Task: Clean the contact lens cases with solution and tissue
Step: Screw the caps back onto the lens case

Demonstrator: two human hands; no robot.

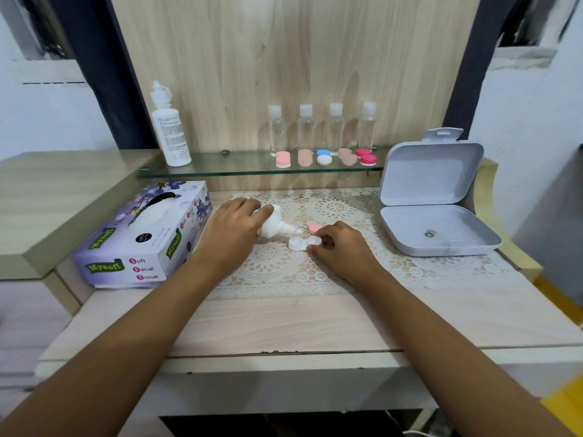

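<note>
My left hand (pixel 235 227) grips a white solution bottle (pixel 274 224), tipped on its side with the nozzle pointing right over an uncapped white lens case (pixel 301 243). The case lies on the lace mat (pixel 284 272). My right hand (pixel 339 247) pinches the case's right end. Two pink caps lie just behind the case, one (pixel 315 228) by my right hand, the other partly hidden behind the nozzle. A purple tissue box (pixel 145 238) sits at the left of the table.
A glass shelf (pixel 220 168) behind holds a tall white bottle (pixel 170 127), several small clear bottles (pixel 321 127) and several capped lens cases (pixel 325 157). An open grey plastic box (pixel 435 209) stands at the right. The table's front edge is near.
</note>
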